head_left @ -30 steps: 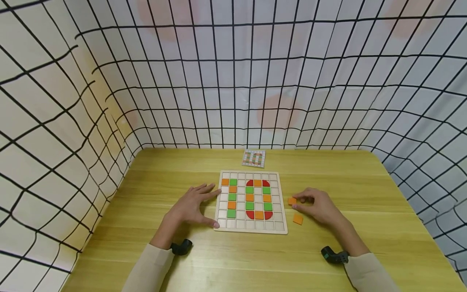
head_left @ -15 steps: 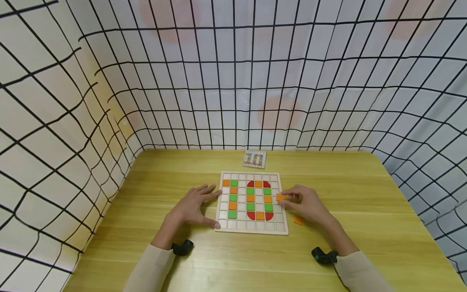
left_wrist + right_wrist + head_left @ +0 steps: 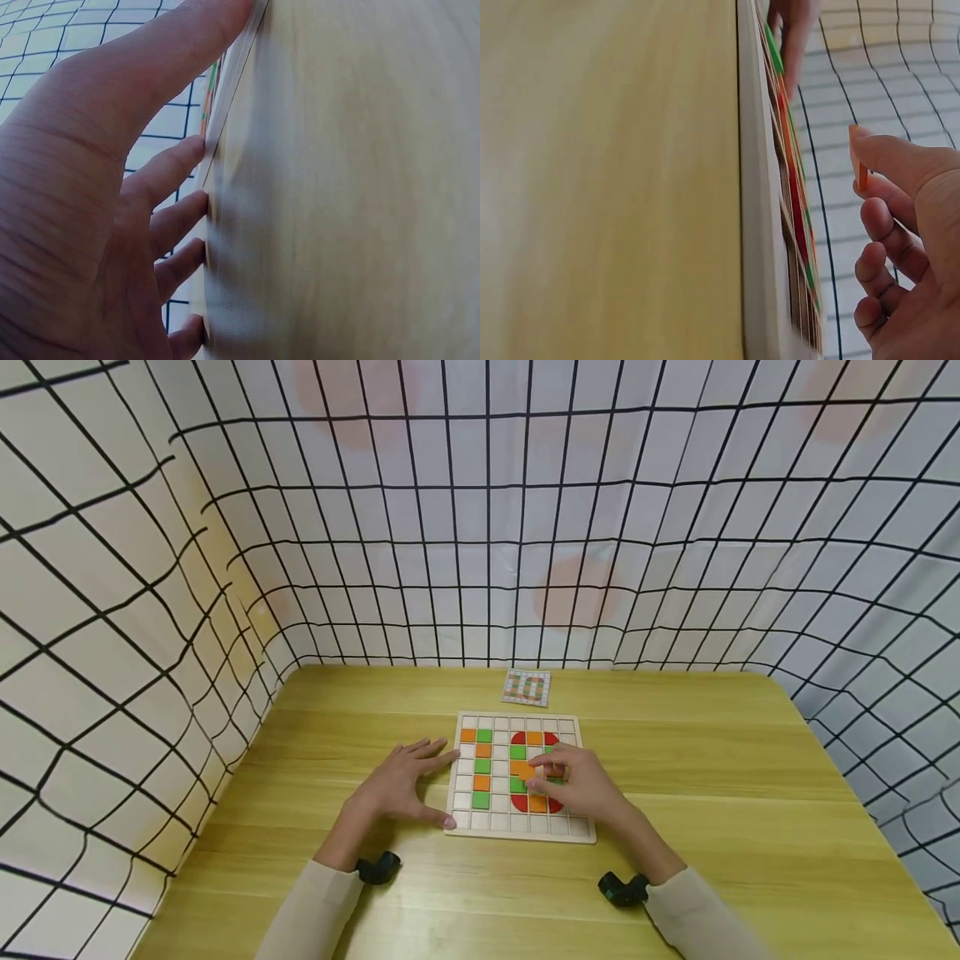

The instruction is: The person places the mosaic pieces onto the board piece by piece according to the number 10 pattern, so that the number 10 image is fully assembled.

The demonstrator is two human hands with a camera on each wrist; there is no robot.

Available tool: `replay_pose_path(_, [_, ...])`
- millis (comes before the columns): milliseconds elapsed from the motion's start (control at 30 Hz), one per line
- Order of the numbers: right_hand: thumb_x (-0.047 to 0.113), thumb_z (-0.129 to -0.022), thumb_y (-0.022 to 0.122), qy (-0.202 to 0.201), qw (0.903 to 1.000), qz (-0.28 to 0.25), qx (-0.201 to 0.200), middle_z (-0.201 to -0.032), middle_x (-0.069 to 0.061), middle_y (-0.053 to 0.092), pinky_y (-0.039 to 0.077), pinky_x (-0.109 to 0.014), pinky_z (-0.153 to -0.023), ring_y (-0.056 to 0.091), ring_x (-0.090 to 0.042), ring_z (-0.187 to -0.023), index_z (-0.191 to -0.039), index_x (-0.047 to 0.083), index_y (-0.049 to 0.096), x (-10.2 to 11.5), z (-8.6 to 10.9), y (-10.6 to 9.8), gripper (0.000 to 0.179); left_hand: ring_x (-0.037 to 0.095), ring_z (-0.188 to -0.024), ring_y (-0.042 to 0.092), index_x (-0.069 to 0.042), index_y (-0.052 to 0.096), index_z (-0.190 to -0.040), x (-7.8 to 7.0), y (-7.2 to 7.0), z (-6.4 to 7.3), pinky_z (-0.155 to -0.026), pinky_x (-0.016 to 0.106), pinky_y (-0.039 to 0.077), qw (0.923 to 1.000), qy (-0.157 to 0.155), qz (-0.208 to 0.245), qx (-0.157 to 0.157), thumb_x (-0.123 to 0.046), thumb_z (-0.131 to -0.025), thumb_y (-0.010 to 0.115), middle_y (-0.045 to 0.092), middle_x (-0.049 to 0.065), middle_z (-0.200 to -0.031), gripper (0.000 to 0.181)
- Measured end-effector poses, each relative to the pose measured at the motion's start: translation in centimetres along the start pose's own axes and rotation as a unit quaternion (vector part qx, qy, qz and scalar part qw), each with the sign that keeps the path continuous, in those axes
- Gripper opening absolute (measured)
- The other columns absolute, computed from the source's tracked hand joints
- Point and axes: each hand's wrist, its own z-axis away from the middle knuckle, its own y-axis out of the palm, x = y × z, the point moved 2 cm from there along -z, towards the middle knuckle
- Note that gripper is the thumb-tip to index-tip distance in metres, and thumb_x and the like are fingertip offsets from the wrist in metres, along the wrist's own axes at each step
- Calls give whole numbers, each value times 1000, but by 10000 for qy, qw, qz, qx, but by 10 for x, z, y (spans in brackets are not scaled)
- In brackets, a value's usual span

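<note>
A square wooden grid board (image 3: 501,820) lies on the table, holding orange, green and red tiles that form a 1 and a 0. Over the 0, my right hand (image 3: 585,787) pinches an orange square tile (image 3: 862,177) between thumb and index finger; its other fingers are curled in the right wrist view. That hand covers part of the 0's right side. My left hand (image 3: 392,787) is spread at the board's left side, with thumb and index fingertip at its edge. In the left wrist view, the left fingers (image 3: 169,169) reach along the board's edge, holding nothing.
A small pattern card (image 3: 526,687) lies behind the board. Black-lined white walls (image 3: 480,568) enclose the wooden table (image 3: 360,710) at the back and sides. A small black camera sits on each wrist, the right one (image 3: 622,889) near the board's front right corner.
My right hand has carried the orange tile left from beside the board to above the 0. The second orange tile on the right is now out of sight. The left hand stays put.
</note>
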Motion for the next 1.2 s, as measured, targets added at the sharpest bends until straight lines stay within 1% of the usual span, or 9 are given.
replay_pose_path(33, [33, -87, 84, -56, 10000, -11, 36, -93, 8, 67, 50, -32, -83, 57, -16, -91, -111, 20, 80, 2, -1, 4, 27, 38, -159, 21, -32, 40, -160, 0, 0, 0, -124, 69, 16, 10000, -2, -3, 2, -78, -66, 80, 29, 5, -170, 112])
replay_pose_path(100, [34, -88, 83, -137, 9998, -74, 98, -91, 9, 66, 50, -29, -78, 58, -15, -87, -112, 21, 80, 7, -3, 11, 28, 37, -159, 21, -32, 40, -160, 0, 0, 0, -124, 69, 16, 10000, 9, -12, 8, -78, -66, 80, 29, 5, -170, 112])
replay_pose_path(233, [32, -87, 84, -280, 9994, -140, 162, -83, 5, 62, 43, -24, -65, 53, -15, -76, -109, 21, 81, 16, -9, 24, 25, 37, -159, 21, -32, 40, -160, 0, 0, -1, -124, 69, 16, 10000, 9, -37, 27, -78, -66, 80, 28, 5, -170, 112])
replay_pose_path(267, [32, -87, 84, -288, 9993, -135, 176, -82, 5, 62, 42, -23, -64, 52, -15, -75, -109, 20, 81, 18, -10, 28, 25, 37, -159, 21, -32, 40, -160, 0, 0, -1, -124, 69, 16, 10000, 13, -33, 27, -78, -66, 80, 28, 5, -170, 112])
replay_pose_path(500, [35, -87, 84, -64, 9990, -237, 377, -86, 8, 64, 47, -25, -72, 55, -13, -81, -110, 23, 80, 34, -16, 48, 26, 37, -159, 21, -33, 40, -160, 0, -1, -1, -124, 70, 16, 10000, 12, -40, 20, -79, -66, 79, 29, 4, -170, 112])
replay_pose_path(600, [37, -88, 83, -60, 9986, -198, 483, -86, 10, 63, 47, -25, -69, 55, -12, -79, -111, 24, 80, 39, -18, 57, 27, 36, -159, 21, -33, 40, -160, 0, -1, -1, -124, 69, 16, 10000, -3, -47, 11, -80, -65, 79, 29, 4, -170, 112])
replay_pose_path(800, [39, -88, 83, -178, 9980, 136, 590, -83, 12, 62, 46, -25, -69, 54, -9, -76, -111, 25, 80, 44, -21, 69, 27, 35, -159, 21, -35, 40, -159, 0, -1, -2, -125, 68, 15, 10000, -24, -48, 14, -82, -65, 78, 28, 2, -171, 112])
replay_pose_path(1000, [37, -86, 84, -429, 9970, 381, 512, -77, 10, 61, 44, -24, -70, 52, -8, -73, -106, 23, 82, 48, -23, 75, 24, 35, -159, 21, -34, 40, -159, 0, -2, 0, -125, 68, 15, 10000, -20, -19, 20, -81, -65, 79, 29, 3, -170, 112])
replay_pose_path(1200, [43, -85, 83, -409, 9944, 878, 424, -76, 11, 61, 40, -26, -73, 48, -5, -69, -106, 27, 83, 55, -24, 79, 27, 36, -159, 22, -34, 40, -159, 0, -2, 0, -125, 68, 14, 10000, -29, 18, 22, -81, -65, 79, 29, 3, -170, 113])
